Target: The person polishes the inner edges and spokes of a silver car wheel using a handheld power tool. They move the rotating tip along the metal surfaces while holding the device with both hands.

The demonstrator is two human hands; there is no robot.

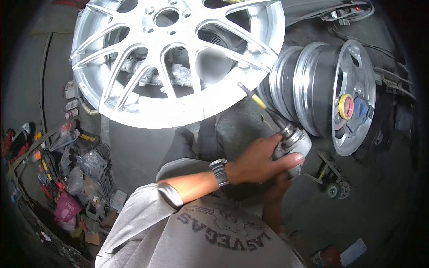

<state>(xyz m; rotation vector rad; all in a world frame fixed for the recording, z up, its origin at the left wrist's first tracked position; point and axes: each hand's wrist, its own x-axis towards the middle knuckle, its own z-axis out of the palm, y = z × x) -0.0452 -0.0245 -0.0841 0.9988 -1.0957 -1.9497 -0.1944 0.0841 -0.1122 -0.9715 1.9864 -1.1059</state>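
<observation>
My left hand (257, 161), with a watch on its wrist, is closed around the body of a die grinder (300, 142). The grinder has a long nose with a yellow band, and its tip points up and left to the rim edge of a silver alloy wheel (152, 109). Whether the tip touches the wheel cannot be made out. Lower down and in shadow, my right hand (281, 185) is wrapped around the rear of the grinder, its fingers partly hidden. Brightly lit, the spoked wheel lies face up in front of me.
Upright wheels (308, 89) stand at the right; a yellow tape roll (346, 106) and a blue cloth (359, 118) rest on one. A small wheeled dolly (328, 178) is on the floor below. Bags and tools, including a pink bag (67, 207), crowd the left. Cables (353, 18) run at upper right.
</observation>
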